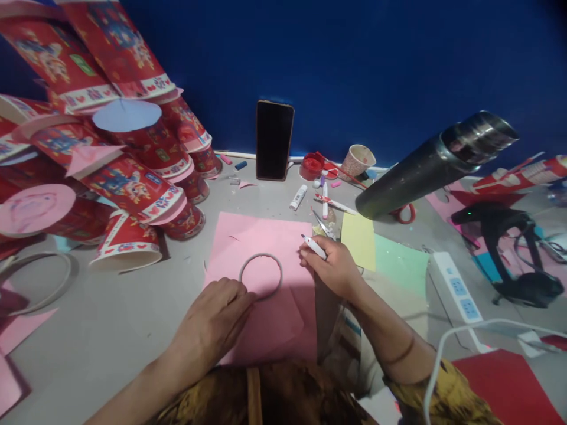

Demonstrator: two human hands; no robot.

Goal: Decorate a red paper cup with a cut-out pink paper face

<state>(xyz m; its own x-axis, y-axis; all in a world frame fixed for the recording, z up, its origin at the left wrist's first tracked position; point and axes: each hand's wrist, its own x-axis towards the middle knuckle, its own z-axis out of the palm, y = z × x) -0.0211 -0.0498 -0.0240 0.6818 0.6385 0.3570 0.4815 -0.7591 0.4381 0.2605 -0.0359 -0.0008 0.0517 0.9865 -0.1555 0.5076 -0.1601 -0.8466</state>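
Note:
Pink paper point(274, 236) lies on the table in front of me. A thin grey ring point(280, 273) rests flat on it, with pink paper showing inside. My left hand point(221, 316) is at the ring's lower left, its fingers together and the thumb side on the ring's edge. Over the paper's right edge, my right hand point(332, 265) grips a white marker point(315, 247), its dark tip pointing up and left. Scissors point(322, 224) lie just beyond that hand, partly hidden by it.
Stacked red paper cups point(128, 183) lean at the left. A dark phone point(273, 140) stands at the back. To the right are a tall black flask point(407, 177), yellow paper point(358, 239), green paper point(398, 260), a white power strip point(456, 289) and a black stand point(505, 242).

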